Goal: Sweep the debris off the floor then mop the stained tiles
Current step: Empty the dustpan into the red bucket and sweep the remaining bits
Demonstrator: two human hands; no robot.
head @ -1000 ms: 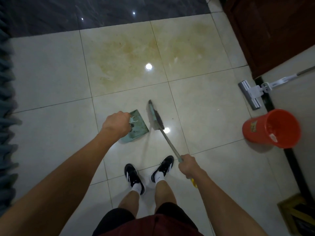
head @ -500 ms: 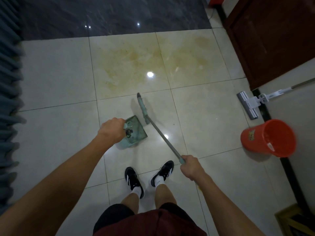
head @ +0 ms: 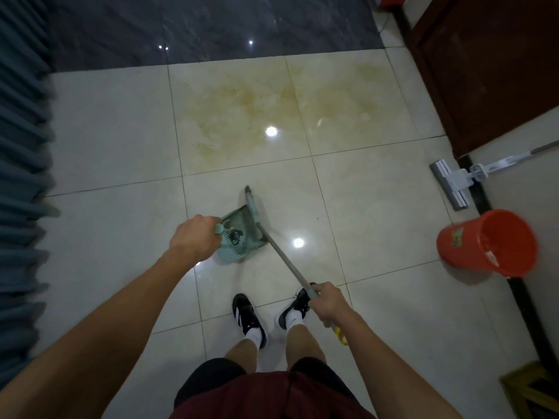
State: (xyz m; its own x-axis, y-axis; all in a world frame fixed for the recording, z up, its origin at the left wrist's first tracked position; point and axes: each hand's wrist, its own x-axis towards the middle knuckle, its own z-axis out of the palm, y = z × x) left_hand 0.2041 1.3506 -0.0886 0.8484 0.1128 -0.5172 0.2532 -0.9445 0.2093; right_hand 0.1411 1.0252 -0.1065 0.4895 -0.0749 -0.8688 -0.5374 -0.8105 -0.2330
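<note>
On the pale tiled floor (head: 99, 152), head view, near its middle: a green dustpan (head: 242, 237) sits tilted with its open mouth toward the broom. Left hand (head: 196, 239) grips the dustpan's handle, fingers curled tight around it, knuckles up. A small dark clump of debris (head: 235, 235) lies inside the pan, near the comb teeth at its handle end.

Right hand (head: 328, 303) grips the broom (head: 257, 220) by the grey shaft, fingers wrapped round it; a yellow end of the handle sticks out below the wrist. Shaft runs diagonally up and left from the hand. Broom head is at the dustpan's right edge, touching or overlapping the pan's lip; cannot tell which.

Yellow-brown stain (head: 272, 116) spreads over two tiles beyond the dustpan, toward the far edge of the pale floor, where dark glossy tiles (head: 211, 25) begin. Two ceiling-light reflections show on the pale tiles.

Toward the right edge of the floor: orange bucket (head: 487, 243), tilted in the wide-angle view, opening facing up and right. Just beyond it a flat mop (head: 450, 184), grey and white head on the floor, its handle running off right. Brown wooden door (head: 490, 65) at the far right corner. Blue-grey pleated curtain (head: 21, 146) along the left edge.

Person's black shoes (head: 249, 316) with white socks stand just behind the dustpan, right shoe under the broom shaft.
</note>
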